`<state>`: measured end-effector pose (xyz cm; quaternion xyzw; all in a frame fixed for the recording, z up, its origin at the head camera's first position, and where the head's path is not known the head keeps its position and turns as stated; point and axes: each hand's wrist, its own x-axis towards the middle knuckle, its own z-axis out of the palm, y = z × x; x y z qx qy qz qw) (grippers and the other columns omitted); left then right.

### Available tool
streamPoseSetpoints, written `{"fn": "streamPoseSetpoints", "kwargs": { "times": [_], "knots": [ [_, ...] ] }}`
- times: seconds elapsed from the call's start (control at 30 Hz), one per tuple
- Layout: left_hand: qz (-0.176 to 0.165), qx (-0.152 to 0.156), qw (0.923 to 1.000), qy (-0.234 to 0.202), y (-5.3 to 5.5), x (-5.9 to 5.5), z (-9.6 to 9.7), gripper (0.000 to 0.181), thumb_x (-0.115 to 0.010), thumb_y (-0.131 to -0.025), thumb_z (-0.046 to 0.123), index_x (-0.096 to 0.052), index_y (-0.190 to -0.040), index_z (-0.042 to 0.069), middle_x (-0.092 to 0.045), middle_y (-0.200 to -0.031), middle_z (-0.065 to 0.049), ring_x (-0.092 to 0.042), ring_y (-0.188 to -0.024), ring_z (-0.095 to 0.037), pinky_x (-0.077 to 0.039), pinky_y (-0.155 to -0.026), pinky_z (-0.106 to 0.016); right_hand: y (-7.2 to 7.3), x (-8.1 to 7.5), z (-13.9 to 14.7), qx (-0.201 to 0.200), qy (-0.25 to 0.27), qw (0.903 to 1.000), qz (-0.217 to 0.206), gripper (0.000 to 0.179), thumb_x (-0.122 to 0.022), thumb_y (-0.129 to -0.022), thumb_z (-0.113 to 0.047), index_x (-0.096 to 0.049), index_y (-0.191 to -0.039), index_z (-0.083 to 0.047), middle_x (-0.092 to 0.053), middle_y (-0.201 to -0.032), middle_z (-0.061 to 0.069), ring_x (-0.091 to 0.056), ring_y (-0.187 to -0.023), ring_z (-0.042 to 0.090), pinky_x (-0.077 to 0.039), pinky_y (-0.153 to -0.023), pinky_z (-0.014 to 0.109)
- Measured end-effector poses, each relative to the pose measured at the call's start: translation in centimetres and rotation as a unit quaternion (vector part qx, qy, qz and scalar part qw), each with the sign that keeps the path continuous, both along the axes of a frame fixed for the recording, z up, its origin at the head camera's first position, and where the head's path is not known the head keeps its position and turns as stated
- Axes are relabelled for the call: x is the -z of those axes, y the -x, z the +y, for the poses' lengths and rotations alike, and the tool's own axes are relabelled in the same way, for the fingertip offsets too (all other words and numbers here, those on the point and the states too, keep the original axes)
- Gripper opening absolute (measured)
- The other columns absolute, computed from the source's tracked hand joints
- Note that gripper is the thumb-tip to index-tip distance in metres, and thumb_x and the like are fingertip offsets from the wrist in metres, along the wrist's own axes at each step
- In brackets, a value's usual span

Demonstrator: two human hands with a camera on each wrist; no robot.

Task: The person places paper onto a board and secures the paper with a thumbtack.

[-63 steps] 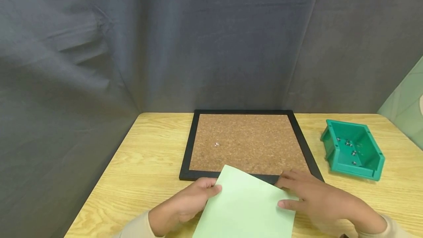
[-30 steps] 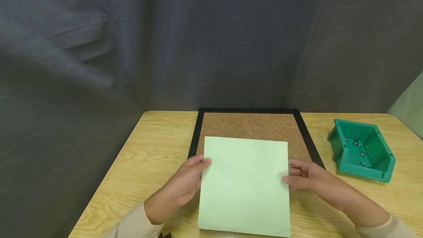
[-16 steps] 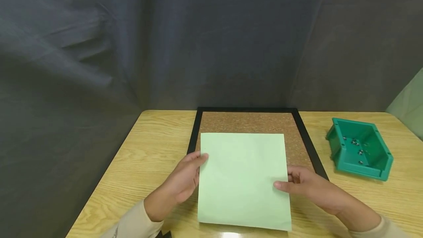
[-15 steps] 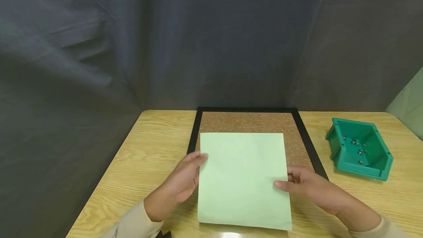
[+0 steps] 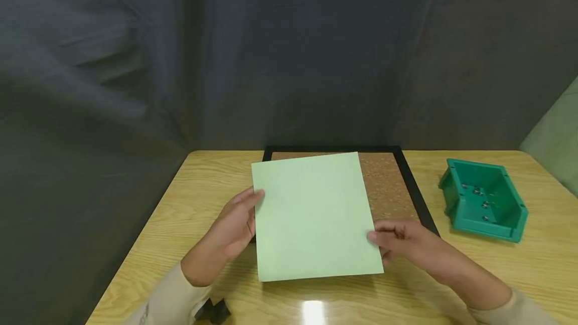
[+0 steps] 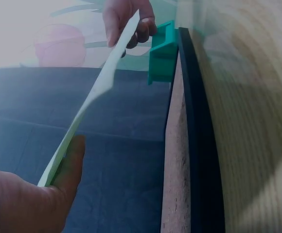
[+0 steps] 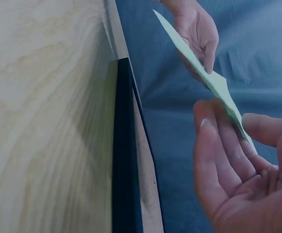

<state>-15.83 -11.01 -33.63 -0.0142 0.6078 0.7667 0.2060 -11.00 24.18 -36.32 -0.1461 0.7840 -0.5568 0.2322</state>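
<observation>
Left grip (image 5: 228, 227) pinches the left edge of a pale green sheet (image 5: 313, 219); right grip (image 5: 411, 246) pinches its right edge, near the lower corner. The sheet is suspended above the table (image 5: 178, 209) and partly hides a cork board (image 5: 389, 187) at the far edge. A green bin (image 5: 485, 227) stands near the far right corner.

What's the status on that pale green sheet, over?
Left hand and right hand pinch pale green sheet at opposite edges. Sheet tilted, clear of corkboard. Green bin right of board; nothing seen blocking.
</observation>
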Motion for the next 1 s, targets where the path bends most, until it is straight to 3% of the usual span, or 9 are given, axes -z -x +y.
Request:
{"fn": "streamPoseSetpoints", "kwargs": {
  "times": [0.13, 0.23, 0.43, 0.63, 0.73, 0.87, 1.0],
  "knots": [
    [-0.004, 0.004, 0.9999, -0.011, 0.2, -0.3, 0.0, 0.052, -0.042, -0.107, 0.021, -0.028, -0.155, 0.007, -0.043, -0.141, 0.003, -0.048, -0.122, -0.002, -0.046, -0.094, -0.01, 0.2, -0.5, -0.3, 0.042, -0.027, 0.9986, -0.02, 0.043, -0.051, -0.105, -0.031, -0.057, -0.128, 0.005, -0.061, -0.113, 0.011, -0.063, -0.096, 0.02, -0.053, -0.086, 0.034],
    [-0.005, 0.011, 0.9998, -0.013, 0.3, -0.3, 0.1, 0.053, -0.042, -0.107, 0.021, -0.026, -0.156, 0.007, -0.04, -0.145, 0.002, -0.047, -0.123, -0.001, -0.046, -0.094, -0.011, 0.3, -0.9, -0.4, 0.058, -0.028, 0.9977, -0.022, 0.05, -0.051, -0.105, -0.032, -0.052, -0.138, 0.005, -0.059, -0.123, 0.015, -0.065, -0.1, 0.022, -0.053, -0.088, 0.033],
    [-0.001, 0.021, 0.9995, -0.023, 0.7, -0.5, 0.5, 0.05, -0.041, -0.108, 0.02, -0.028, -0.155, 0.008, -0.052, -0.13, 0.006, -0.058, -0.11, 0.002, -0.051, -0.091, -0.014, 0.7, -1.5, -0.6, 0.066, 0.017, 0.9976, -0.009, 0.05, -0.048, -0.106, -0.032, -0.052, -0.137, 0.008, -0.071, -0.109, 0.005, -0.072, -0.094, 0.019, -0.059, -0.083, 0.034],
    [0.007, 0.039, 0.9987, -0.032, 1.1, -0.5, 0.6, 0.047, -0.042, -0.108, 0.019, -0.034, -0.151, 0.005, -0.062, -0.108, 0.008, -0.063, -0.084, 0.002, -0.052, -0.08, -0.014, 1.0, -1.7, -0.7, 0.109, 0.02, 0.9937, 0.015, 0.053, -0.05, -0.105, -0.031, -0.051, -0.14, 0.008, -0.07, -0.118, 0.01, -0.073, -0.095, 0.015, -0.06, -0.083, 0.034],
    [0.026, 0.063, 0.9974, -0.023, 1.3, 0.0, 0.8, 0.047, -0.045, -0.106, 0.015, -0.035, -0.151, 0.005, -0.065, -0.106, 0.006, -0.066, -0.082, -0.003, -0.054, -0.077, -0.019, 1.1, -1.7, -0.4, 0.13, 0.003, 0.9913, 0.02, 0.052, -0.05, -0.105, -0.033, -0.053, -0.139, 0.006, -0.067, -0.124, 0.014, -0.072, -0.097, 0.013, -0.059, -0.085, 0.032],
    [0.048, 0.088, 0.9949, -0.001, 1.5, 1.2, 1.6, 0.048, -0.046, -0.104, 0.008, -0.036, -0.15, 0.003, -0.064, -0.118, 0.0, -0.068, -0.098, -0.008, -0.056, -0.086, -0.027, 1.7, -1.9, 0.1, 0.142, -0.008, 0.9897, 0.012, 0.052, -0.05, -0.105, -0.034, -0.054, -0.139, 0.005, -0.065, -0.128, 0.015, -0.071, -0.101, 0.012, -0.059, -0.088, 0.034],
    [0.048, 0.07, 0.9962, 0.016, 2.1, 2.3, 2.6, 0.044, -0.043, -0.106, 0.007, -0.036, -0.148, -0.001, -0.059, -0.127, -0.008, -0.066, -0.102, -0.009, -0.054, -0.087, -0.028, 2.6, -2.0, 0.2, 0.144, -0.013, 0.9895, 0.0, 0.052, -0.049, -0.106, -0.035, -0.052, -0.141, 0.004, -0.063, -0.131, 0.017, -0.07, -0.104, 0.013, -0.059, -0.091, 0.037]
  ]
}}
